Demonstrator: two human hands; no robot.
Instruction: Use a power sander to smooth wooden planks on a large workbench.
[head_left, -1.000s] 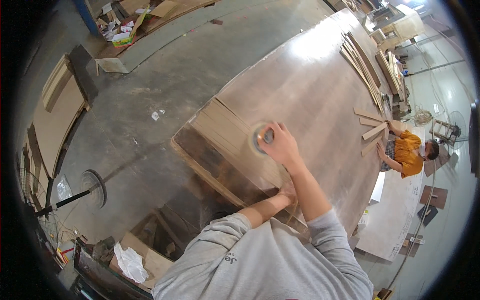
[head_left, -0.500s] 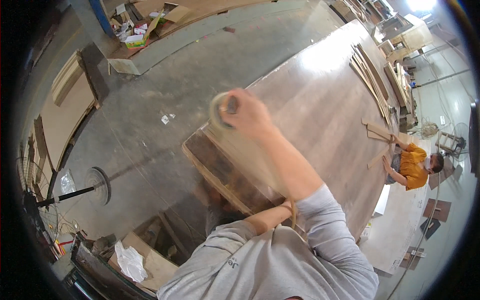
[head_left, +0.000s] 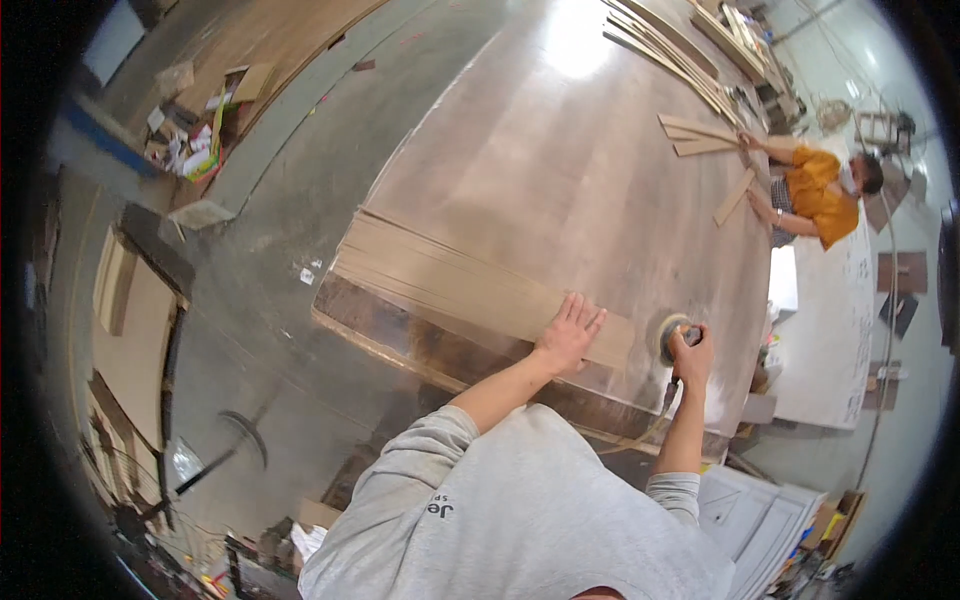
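Note:
Several thin wooden strips (head_left: 450, 268) lie side by side along the near edge of the big table (head_left: 560, 180). My left hand (head_left: 572, 335) rests flat on them near their right end, fingers stretched out. Just past that end, my right hand (head_left: 694, 358) is wrapped round a round orbital sander (head_left: 668, 338) with a pale pad. The sander is tilted, and I cannot tell whether its pad touches the tabletop. A thin hose (head_left: 640, 440) trails from the sander back toward my body.
At the table's right side a person in an orange top (head_left: 822, 195) handles short wooden strips (head_left: 700, 135). Longer strips (head_left: 660, 55) lie at the far right. A pedestal fan's round base (head_left: 245, 440) is at the lower left, and a box of rubbish (head_left: 190, 145) is at the far left.
My right hand has carried the sander from the strips' left end to beyond their right end. My left hand, mostly hidden before, now shows on the strips. The whole view has shifted.

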